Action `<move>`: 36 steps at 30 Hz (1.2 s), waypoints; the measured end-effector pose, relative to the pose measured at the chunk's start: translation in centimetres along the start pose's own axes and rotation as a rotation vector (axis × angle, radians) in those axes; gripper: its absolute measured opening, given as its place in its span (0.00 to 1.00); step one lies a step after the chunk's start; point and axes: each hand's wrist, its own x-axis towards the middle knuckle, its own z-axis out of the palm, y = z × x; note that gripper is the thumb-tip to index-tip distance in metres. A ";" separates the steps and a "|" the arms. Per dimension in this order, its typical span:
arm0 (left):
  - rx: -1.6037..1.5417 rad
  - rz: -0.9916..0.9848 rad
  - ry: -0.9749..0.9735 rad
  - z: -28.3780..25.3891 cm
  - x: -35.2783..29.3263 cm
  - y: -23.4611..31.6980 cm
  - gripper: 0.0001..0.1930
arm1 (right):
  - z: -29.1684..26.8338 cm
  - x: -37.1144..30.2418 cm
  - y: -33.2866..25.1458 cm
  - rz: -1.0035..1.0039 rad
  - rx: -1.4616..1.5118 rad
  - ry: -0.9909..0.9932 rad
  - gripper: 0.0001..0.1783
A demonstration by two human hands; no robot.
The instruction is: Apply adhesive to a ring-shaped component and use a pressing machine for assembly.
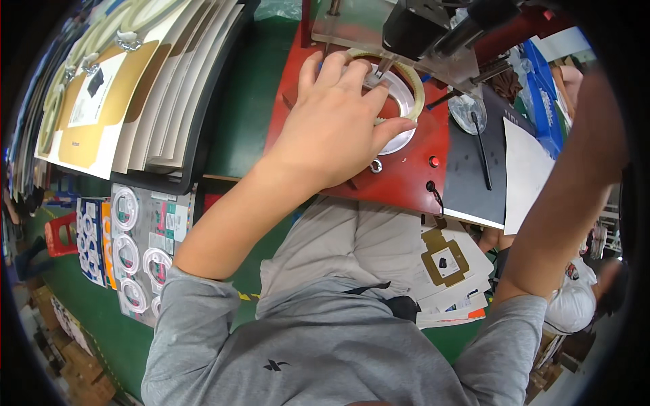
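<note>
The person wears a grey short-sleeved T-shirt (pixel 318 345) of soft heathered fabric, its sleeves ending above the elbows, so both forearms are bare. A small dark emblem (pixel 274 365), shaped like two crossed strokes, sits on the chest of the shirt. Light grey-beige trousers (pixel 352 243) cover the lap, creased along the thighs, with a dark strip (pixel 379 289) at the waist where shirt and trousers meet. The left hand (pixel 335 125) is bare, without glove, ring or watch, its nails cut short. The right forearm (pixel 575 183) is bare too; its hand lies outside the view.
</note>
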 end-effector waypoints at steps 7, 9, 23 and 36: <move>-0.240 0.149 0.121 0.2 -1.4 0.7 0.22 | 14.5 -9.3 -25.0 -0.384 -0.256 0.035 0.18; -0.253 0.132 0.075 -0.6 -2.0 0.5 0.21 | 16.1 -11.5 -27.0 -0.462 -0.262 0.058 0.18; -0.789 -0.369 0.281 4.5 -10.8 -4.9 0.23 | 9.2 -26.7 -28.2 0.264 -1.070 -0.896 0.40; -0.792 -0.183 0.438 0.6 -10.8 -2.4 0.22 | 12.5 -27.1 -27.6 0.141 -0.435 -0.457 0.34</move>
